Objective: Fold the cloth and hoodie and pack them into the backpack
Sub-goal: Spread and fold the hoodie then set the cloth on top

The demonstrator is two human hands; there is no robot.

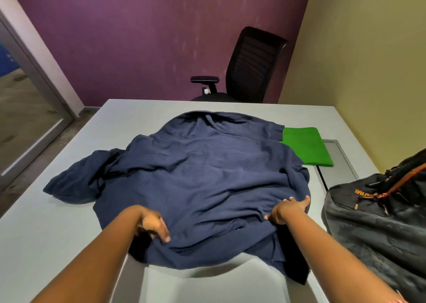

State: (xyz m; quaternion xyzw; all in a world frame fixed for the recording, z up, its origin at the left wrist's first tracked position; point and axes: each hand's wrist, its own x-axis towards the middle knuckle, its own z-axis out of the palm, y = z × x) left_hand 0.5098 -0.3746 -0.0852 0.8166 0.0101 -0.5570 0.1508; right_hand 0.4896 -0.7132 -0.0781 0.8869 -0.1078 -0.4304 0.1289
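- nearest, at 6 o'clock, a pale grey chair back [207,279] sits tucked against the table's near edge, and the hem of the hoodie hangs over the edge just above it.
- the left hand [153,224], at about 7 o'clock, has its fingers curled down and bunching the navy fabric near the hem, so it is grasping the hoodie.
- the right hand [289,210], at about 5 o'clock, lies on the hoodie's near right side with fingers bent into a fold of cloth; it seems to grip the fabric, thumb spread toward the right edge.
- the hoodie [202,176], navy blue, is spread out rumpled over the middle of the grey table [57,233], hood end toward 12 o'clock; one sleeve lies crumpled out toward 9 o'clock.
- the backpack [378,222], dark grey with orange trim and orange lettering, stands on the table at 4 o'clock, near the hoodie's right edge but apart from it; whether it is unzipped i cannot tell.
- the cloth [306,148], bright green and folded flat, lies at 2 o'clock, its left edge tucked under the hoodie's shoulder, just beside a metal cable hatch [338,162] set in the tabletop.
- farthest, at 1 o'clock, a black office chair [251,65] stands beyond the table against the purple wall [138,37].
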